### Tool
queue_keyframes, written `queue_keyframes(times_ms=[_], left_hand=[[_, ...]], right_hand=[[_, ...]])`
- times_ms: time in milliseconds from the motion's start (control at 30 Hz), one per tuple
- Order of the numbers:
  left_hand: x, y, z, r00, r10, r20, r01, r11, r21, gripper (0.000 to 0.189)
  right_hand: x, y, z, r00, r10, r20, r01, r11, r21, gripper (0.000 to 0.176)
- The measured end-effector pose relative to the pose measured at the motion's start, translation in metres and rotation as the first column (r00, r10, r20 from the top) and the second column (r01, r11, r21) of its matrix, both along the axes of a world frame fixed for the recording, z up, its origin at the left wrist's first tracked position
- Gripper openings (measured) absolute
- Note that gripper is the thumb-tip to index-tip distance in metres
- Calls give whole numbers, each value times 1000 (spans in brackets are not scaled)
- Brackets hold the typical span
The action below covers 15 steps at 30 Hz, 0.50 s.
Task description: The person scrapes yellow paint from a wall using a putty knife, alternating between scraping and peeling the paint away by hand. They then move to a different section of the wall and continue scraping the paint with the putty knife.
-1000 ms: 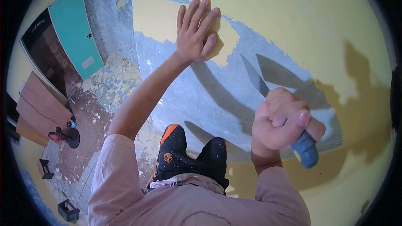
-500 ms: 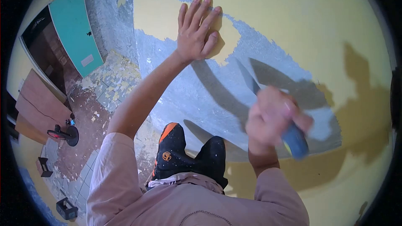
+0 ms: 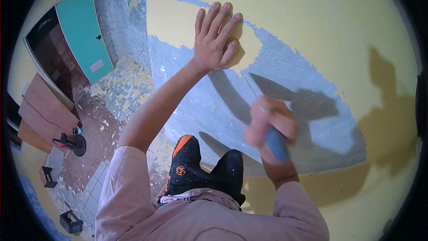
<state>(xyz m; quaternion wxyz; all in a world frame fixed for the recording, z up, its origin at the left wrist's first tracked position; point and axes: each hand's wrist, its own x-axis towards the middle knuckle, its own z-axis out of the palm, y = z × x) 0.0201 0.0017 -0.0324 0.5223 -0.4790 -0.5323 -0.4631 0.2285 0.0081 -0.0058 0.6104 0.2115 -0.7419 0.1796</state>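
Observation:
My left hand [image 3: 215, 40] lies flat with spread fingers on a patch of yellow paint [image 3: 169, 20] on the wall. Lower and to the right, my right hand [image 3: 272, 120] is wrapped round the blue handle of a scraper [image 3: 277, 145]. The scraper's thin blade points up and left, with its tip near the lower edge of the yellow patch. Motion blurs this hand and the handle. Bare grey wall [image 3: 196, 102] shows around and below the patch, with a ragged paint edge. Whether the blade touches the wall is unclear.
A green door [image 3: 82, 31] stands at the upper left beside a dark doorway. Below it are a leaning brown board [image 3: 47, 111], a small black fan [image 3: 78, 145] and paint flakes on the floor [image 3: 96, 120]. Two dark crate-like objects are at lower left.
My right hand has moved left with the scraper, and the blade tip is now nearer the yellow patch. My left hand remains spread on the wall; the view has shifted slightly.

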Motion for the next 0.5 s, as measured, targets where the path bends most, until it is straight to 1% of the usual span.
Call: queue_keyframes(times_ms=[33, 67, 100, 133, 167, 200, 233, 267, 300, 333, 400, 433, 500], left_hand=[[0, 1, 0, 1000, 3, 2, -3, 1000, -5, 53], [1, -1, -1, 1000, 5, 4, -5, 1000, -17, 53], [1, -3, -2, 1000, 3, 10, -2, 1000, -27, 53], [0, -3, -1, 1000, -6, 2, 6, 1000, -22, 53], [0, -1, -1, 1000, -14, -9, 14, 1000, -8, 54], [0, -1, -1, 1000, -7, -7, 7, 1000, -6, 54], [-2, 0, 0, 1000, -2, -15, 2, 1000, 4, 54], [-1, 0, 0, 1000, 2, -14, -2, 1000, 2, 54], [0, -1, -1, 1000, 5, -9, -5, 1000, -6, 54], [0, -1, -1, 1000, -5, -6, 5, 1000, -10, 53], [-1, -2, -2, 1000, -10, -6, 10, 1000, -14, 53], [0, -1, -1, 1000, -10, -14, 10, 1000, -2, 53], [0, 1, 0, 1000, -13, -21, 13, 1000, 16, 52]], right_hand=[[6, -5, 5, 971, 236, -23, -237, 969, -63, 14], [12, -6, 10, 955, 297, 16, -296, 953, -58, 14], [6, -3, 2, 955, 296, 19, -294, 953, -69, 14], [-6, 4, -11, 998, 10, 55, -9, 1000, -19, 14], [-13, 5, -13, 958, -277, 73, 274, 960, 48, 14], [-7, 0, -12, 968, -244, 66, 236, 966, 104, 15], [-1, -3, -6, 996, -92, 14, 90, 988, 125, 18], [12, -4, -1, 993, 83, 86, -88, 995, 54, 19], [22, -4, 1, 955, 259, 148, -256, 966, -35, 20], [15, -2, 0, 954, 261, 149, -258, 965, -41, 20], [-7, 10, -7, 981, 66, 184, -99, 980, 174, 20], [-24, 12, -18, 993, 36, 116, -55, 985, 165, 22], [-12, 2, -9, 963, 152, 224, -211, 940, 268, 22]])
